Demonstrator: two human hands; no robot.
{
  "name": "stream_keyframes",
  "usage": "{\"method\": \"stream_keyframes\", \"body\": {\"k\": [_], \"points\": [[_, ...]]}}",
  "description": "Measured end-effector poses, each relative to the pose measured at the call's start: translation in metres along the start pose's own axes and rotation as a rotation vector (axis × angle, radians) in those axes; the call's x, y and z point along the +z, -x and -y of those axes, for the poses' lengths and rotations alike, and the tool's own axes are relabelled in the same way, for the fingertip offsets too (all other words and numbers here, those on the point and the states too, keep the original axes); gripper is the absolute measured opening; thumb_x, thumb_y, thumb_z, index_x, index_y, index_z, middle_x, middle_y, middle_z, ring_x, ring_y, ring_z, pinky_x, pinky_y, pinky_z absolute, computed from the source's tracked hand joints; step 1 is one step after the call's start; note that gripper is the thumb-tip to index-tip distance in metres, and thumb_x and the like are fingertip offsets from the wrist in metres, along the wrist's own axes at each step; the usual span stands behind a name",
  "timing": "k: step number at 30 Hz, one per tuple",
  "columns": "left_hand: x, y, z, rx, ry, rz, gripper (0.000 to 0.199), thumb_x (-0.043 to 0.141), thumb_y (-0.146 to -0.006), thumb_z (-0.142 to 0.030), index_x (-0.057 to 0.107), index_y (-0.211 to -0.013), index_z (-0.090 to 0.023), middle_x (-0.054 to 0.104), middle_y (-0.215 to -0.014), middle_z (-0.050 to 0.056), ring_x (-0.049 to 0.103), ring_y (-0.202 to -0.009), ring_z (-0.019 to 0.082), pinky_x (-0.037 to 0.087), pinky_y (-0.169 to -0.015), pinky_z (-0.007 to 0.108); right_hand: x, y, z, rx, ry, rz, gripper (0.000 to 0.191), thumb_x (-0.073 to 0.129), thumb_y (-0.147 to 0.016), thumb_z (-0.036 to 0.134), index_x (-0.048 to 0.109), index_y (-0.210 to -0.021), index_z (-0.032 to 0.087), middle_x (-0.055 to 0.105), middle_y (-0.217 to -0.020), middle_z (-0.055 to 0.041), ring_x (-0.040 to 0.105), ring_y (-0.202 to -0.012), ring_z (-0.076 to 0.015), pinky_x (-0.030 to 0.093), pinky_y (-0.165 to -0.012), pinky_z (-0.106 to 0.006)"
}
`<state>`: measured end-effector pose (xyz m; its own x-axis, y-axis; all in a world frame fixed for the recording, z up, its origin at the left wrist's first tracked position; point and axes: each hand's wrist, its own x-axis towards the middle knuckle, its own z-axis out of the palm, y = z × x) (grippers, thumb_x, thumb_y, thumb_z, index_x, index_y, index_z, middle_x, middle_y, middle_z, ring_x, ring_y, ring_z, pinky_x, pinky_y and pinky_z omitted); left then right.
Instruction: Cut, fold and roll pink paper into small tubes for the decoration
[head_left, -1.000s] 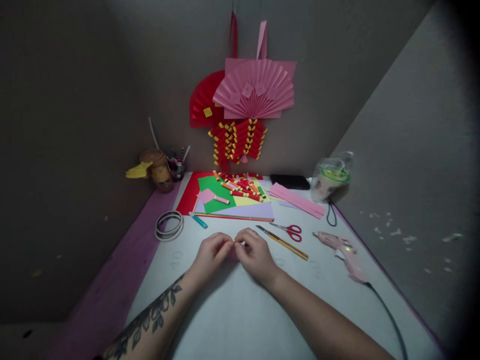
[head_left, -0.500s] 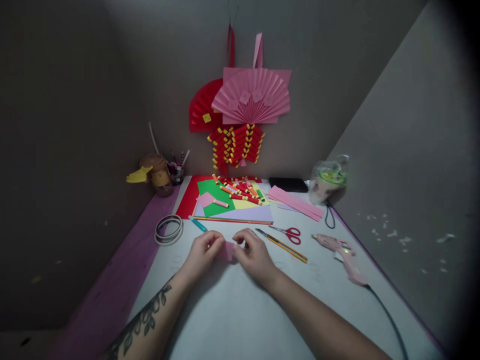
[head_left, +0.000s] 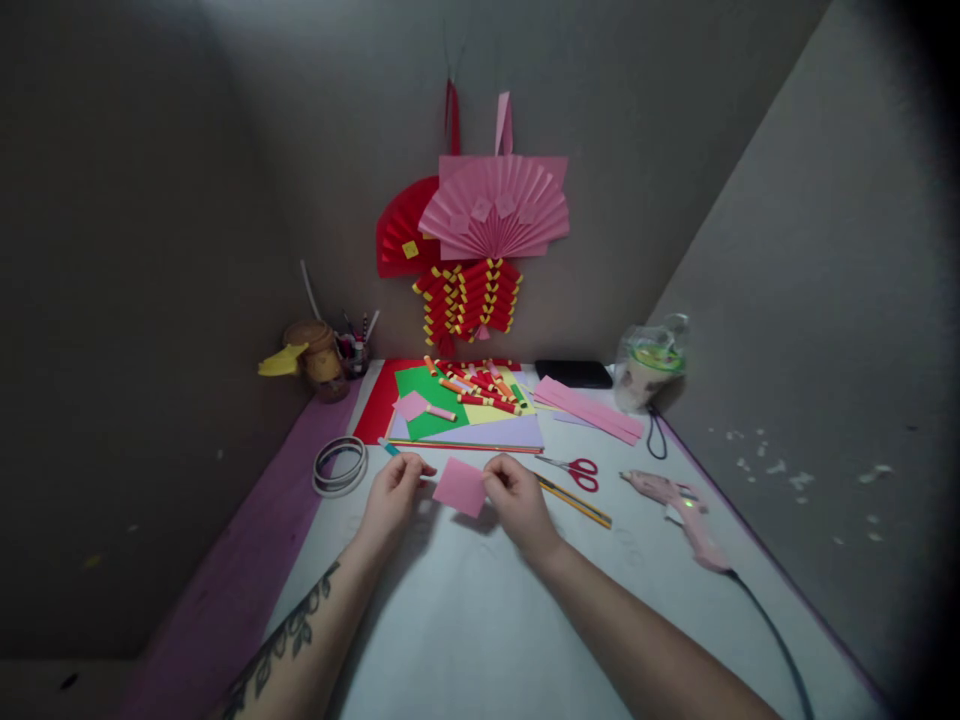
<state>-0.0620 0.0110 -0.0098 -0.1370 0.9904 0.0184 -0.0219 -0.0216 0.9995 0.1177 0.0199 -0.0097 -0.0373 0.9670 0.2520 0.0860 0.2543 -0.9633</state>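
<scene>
A small pink paper square (head_left: pixel 460 487) is held above the white table by its right edge, pinched in my right hand (head_left: pixel 519 500). My left hand (head_left: pixel 393 497) is just left of the square, apart from it, with thumb and fingertips drawn close together; whether something thin is between them is too small to tell. Behind my left hand lies a teal pen (head_left: pixel 388 447), partly hidden. An orange cutter (head_left: pixel 577 502) and red-handled scissors (head_left: pixel 583 474) lie right of my right hand.
Stacked coloured sheets (head_left: pixel 510 433) with paper rolls lie at the back. Tape rolls (head_left: pixel 339 466) are at left; a pink glue gun (head_left: pixel 694 525) with a cord is at right. Pink strips (head_left: pixel 589 410), a bagged cup (head_left: pixel 651 370) and a brown cup (head_left: pixel 322 362) stand or lie farther back.
My left hand has let go of the pink paper and moved left. The paper now shows its full square face, held by my right hand. The view has shifted slightly.
</scene>
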Motion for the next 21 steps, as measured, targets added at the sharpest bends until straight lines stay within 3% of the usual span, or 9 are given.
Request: {"method": "stream_keyframes", "body": {"k": [2, 5, 9, 12, 16, 21], "points": [[0.015, 0.006, 0.002, -0.064, 0.183, 0.087, 0.040, 0.051, -0.084, -0.055, 0.058, -0.097, -0.018, 0.064, -0.097, 0.006, 0.061, -0.084, 0.017, 0.048, -0.075, 0.030, -0.001, -0.005, -0.008, 0.115, -0.155, -0.036, 0.013, 0.054, -0.076, 0.024, 0.049, -0.065, 0.019, 0.045, -0.056, 0.0053, 0.040, -0.052, -0.0106, 0.032, -0.050, -0.023], [0.044, 0.012, 0.006, -0.167, 0.320, 0.224, 0.048, 0.061, -0.079, -0.052, 0.055, -0.113, -0.018, 0.064, -0.107, 0.010, 0.062, -0.090, 0.018, 0.048, -0.077, 0.031, -0.002, -0.012, -0.021, 0.210, -0.321, -0.109, 0.017, 0.058, -0.077, 0.032, 0.051, -0.069, 0.019, 0.047, -0.052, 0.0069, 0.040, -0.046, -0.0092, 0.031, -0.046, -0.021], [0.070, 0.000, 0.013, -0.102, 0.126, 0.090, 0.039, 0.063, -0.076, -0.051, 0.062, -0.084, -0.013, 0.063, -0.076, 0.005, 0.058, -0.068, 0.015, 0.043, -0.063, 0.026, -0.005, -0.016, -0.030, 0.233, -0.384, -0.174, 0.024, 0.063, -0.075, 0.041, 0.052, -0.074, 0.019, 0.057, -0.055, 0.0039, 0.050, -0.049, -0.0117, 0.039, -0.050, -0.022], [0.070, -0.014, 0.016, -0.045, 0.060, 0.013, 0.035, 0.063, -0.075, -0.048, 0.057, -0.069, -0.015, 0.053, -0.061, -0.002, 0.046, -0.057, 0.012, 0.036, -0.056, 0.023, -0.011, -0.019, -0.030, 0.261, -0.324, -0.127, 0.027, 0.064, -0.074, 0.044, 0.055, -0.076, 0.018, 0.056, -0.056, 0.0033, 0.049, -0.048, -0.0117, 0.037, -0.047, -0.022], [0.061, -0.017, 0.014, -0.008, -0.028, 0.067, 0.032, 0.064, -0.075, -0.042, 0.054, -0.061, -0.015, 0.046, -0.054, -0.004, 0.039, -0.054, 0.011, 0.030, -0.054, 0.022, -0.021, -0.024, -0.029, 0.167, -0.202, -0.050, 0.026, 0.063, -0.076, 0.043, 0.059, -0.074, 0.017, 0.053, -0.059, 0.0031, 0.044, -0.051, -0.0112, 0.034, -0.046, -0.022], [0.052, -0.013, 0.012, 0.056, -0.248, 0.127, 0.030, 0.052, -0.083, -0.042, 0.060, -0.071, -0.016, 0.051, -0.060, -0.002, 0.044, -0.059, 0.014, 0.033, -0.057, 0.024, -0.024, -0.029, -0.036, 0.171, -0.177, -0.050, 0.027, 0.063, -0.075, 0.042, 0.054, -0.066, 0.019, 0.046, -0.053, 0.0056, 0.040, -0.049, -0.0102, 0.033, -0.046, -0.022]]}}
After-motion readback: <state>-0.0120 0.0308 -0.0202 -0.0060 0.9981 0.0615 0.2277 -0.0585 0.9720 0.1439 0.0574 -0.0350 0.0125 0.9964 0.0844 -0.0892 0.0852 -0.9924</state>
